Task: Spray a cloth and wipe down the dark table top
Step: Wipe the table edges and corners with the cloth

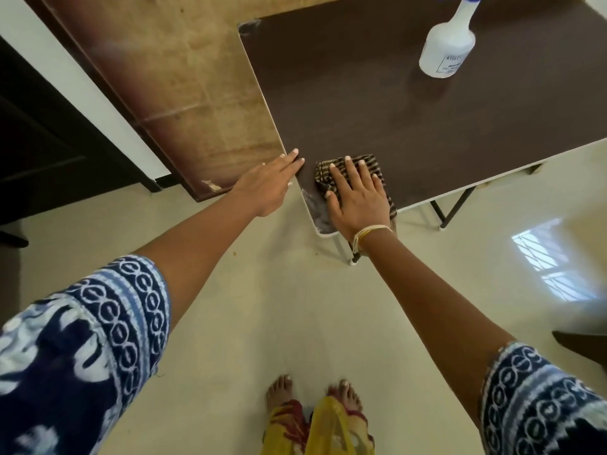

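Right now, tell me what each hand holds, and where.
Right hand presses flat on the striped cloth, covering its middle; no grip. Left hand holds nothing, fingers resting on the table edge.

Dark brown table top point(410, 126) fills the upper right — wood-grain surface, pale edge band, worn whitish at the two left corners. Black folding legs show under the near edge, standing on a cream floor point(295, 307). On the top, far right, a white spray bottle point(447, 49) stands upright with a blue trigger head. Down at the near left corner lies a striped brown cloth point(377, 165), crumpled flat — the right hand point(356, 195) pressed palm-down on it. The left hand point(272, 182) rests its fingertips on the table's left edge, just beside the cloth.
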The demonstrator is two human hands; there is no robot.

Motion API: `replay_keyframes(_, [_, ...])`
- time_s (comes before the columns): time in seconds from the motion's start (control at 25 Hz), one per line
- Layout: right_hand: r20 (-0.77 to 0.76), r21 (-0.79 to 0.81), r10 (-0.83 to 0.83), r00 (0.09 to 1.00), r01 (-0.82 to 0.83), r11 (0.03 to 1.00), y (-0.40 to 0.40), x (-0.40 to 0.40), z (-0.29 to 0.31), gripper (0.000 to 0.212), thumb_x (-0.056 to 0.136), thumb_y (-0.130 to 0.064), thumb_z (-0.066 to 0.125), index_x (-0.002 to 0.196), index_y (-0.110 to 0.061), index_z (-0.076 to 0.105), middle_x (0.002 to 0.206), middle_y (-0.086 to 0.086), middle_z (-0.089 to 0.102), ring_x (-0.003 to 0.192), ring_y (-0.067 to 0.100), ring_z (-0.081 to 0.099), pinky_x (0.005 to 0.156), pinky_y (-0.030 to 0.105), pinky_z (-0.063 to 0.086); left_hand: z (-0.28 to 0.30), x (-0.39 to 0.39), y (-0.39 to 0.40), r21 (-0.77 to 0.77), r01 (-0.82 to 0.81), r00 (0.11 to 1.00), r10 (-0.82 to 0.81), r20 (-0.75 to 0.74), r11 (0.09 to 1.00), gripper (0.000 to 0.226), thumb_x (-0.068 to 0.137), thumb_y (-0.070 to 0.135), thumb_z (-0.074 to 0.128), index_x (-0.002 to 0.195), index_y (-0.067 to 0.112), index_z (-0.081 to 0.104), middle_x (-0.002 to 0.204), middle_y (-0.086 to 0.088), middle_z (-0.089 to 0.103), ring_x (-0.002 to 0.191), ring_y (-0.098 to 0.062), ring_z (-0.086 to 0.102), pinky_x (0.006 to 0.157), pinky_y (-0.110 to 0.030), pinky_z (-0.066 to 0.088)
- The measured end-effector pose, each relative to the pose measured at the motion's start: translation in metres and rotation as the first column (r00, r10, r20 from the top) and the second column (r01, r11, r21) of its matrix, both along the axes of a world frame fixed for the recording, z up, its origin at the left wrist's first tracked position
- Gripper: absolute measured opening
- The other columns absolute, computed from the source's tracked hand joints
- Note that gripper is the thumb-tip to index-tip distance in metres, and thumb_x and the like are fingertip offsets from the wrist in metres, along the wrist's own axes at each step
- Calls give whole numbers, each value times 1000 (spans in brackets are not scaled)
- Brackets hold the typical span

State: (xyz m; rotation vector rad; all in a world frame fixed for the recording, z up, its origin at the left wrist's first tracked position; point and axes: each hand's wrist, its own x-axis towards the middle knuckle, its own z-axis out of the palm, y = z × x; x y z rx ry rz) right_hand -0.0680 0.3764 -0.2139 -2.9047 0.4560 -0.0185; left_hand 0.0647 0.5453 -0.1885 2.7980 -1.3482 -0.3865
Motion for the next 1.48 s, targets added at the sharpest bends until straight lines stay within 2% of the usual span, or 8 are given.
replay_keyframes(0.32, [-50,-93,389,920,-392,915,8,-29,3,48,102,-44,25,150,-42,27,163,-5,15,151,22,8,122,43,5,-19,10,2,-3,79,975,-77,208,997,64,102,25,37,156,26,1,164,2,1,150,-21,12,115,-53,23])
replay_keyframes(0.48, [118,-137,298,947,-282,950,2,-73,-17,46,100,-38,37,146,-38,38,157,-5,33,147,22,24,121,38,9,-27,9,6,-63,143,954,-121,274,988,64,102,19,34,154,34,0,164,-3,2,151,-23,8,118,-48,18])
replay_keyframes(0.72, [264,-27,268,927,-270,962,19,-36,-12,43,99,-34,36,135,-27,57,146,-4,50,139,23,40,114,43,28,-53,17,8,-272,104,995,-97,39,957,86,91,-8,43,151,45,14,164,3,3,151,-18,6,109,-40,39])
replay_keyframes(0.88, [191,-42,231,954,-228,973,24,3,-2,45,99,-41,31,138,-34,52,152,-5,41,143,21,33,115,43,25,-50,6,0,-390,48,997,-67,-33,919,64,96,17,58,151,34,29,163,-2,13,150,-21,12,118,-36,24])
replay_keyframes(1.08, [436,-273,313,844,-207,939,3,-69,-51,41,100,-36,37,137,-30,54,143,0,52,135,23,41,106,43,30,-45,-20,-7,-600,-146,989,95,-117,786,66,86,-17,37,135,23,57,154,-5,37,146,-19,27,112,-15,14])
replay_keyframes(1.2, [569,-148,87,818,-2,989,-41,-69,-58,43,98,-34,31,129,-21,59,135,3,55,129,26,44,106,46,28,-52,-42,-20,-681,-151,987,77,-138,717,54,89,-12,40,126,18,65,142,-2,54,141,-17,38,112,-13,18])
replay_keyframes(1.36, [723,86,-189,664,185,979,-24,-47,-61,36,94,-27,36,106,-10,65,118,7,62,118,30,51,110,49,28,-55,-47,-25,-716,-174,984,99,-146,676,48,91,-7,44,119,23,69,131,6,62,134,-9,46,110,-11,21])
replay_keyframes(1.48, [750,-50,-24,661,93,994,28,-37,-73,37,95,-29,36,104,-11,67,115,7,66,117,30,54,106,52,33,-53,-40,-24,-674,-92,996,73,-57,733,48,88,-5,46,120,23,69,129,6,63,129,-4,49,109,-10,24])
